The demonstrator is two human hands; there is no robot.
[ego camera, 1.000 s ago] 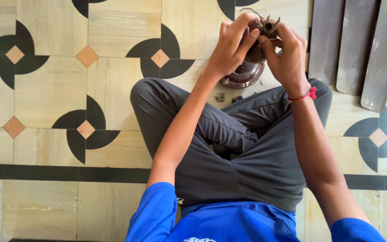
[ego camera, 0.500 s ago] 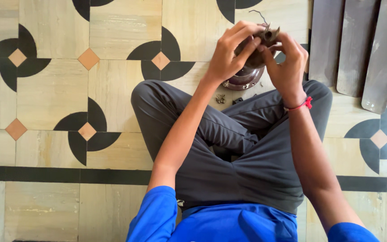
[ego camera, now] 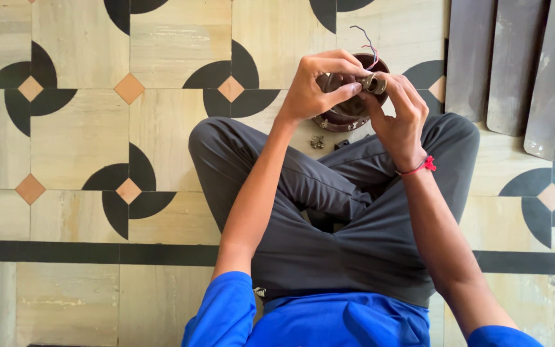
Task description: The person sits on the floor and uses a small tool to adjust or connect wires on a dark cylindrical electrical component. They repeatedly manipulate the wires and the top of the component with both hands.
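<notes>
Seated cross-legged on a patterned tile floor (ego camera: pixel 78 135), I hold a small grey metal part (ego camera: pixel 374 83) above my knees, pinched between the fingertips of both hands. My left hand (ego camera: pixel 319 87) curls over it from the left, thumb and forefinger pressed onto the piece; my right hand (ego camera: pixel 401 119) closes on it from the other side, a red thread (ego camera: pixel 421 167) around that wrist. What the part is cannot be made out, as my fingers cover most of it.

Just behind my hands, a round dark-brown motor housing (ego camera: pixel 348 115) rests on the floor, largely hidden by my knuckles; thin red and blue wires (ego camera: pixel 369 45) rise from it. A few small loose metal pieces (ego camera: pixel 318 142) lie on the tiles just beside it, near my shin, too small to identify.

At upper right, three long dark fan blades (ego camera: pixel 515 64) lie side by side, their far ends cut off by the frame's top edge.
</notes>
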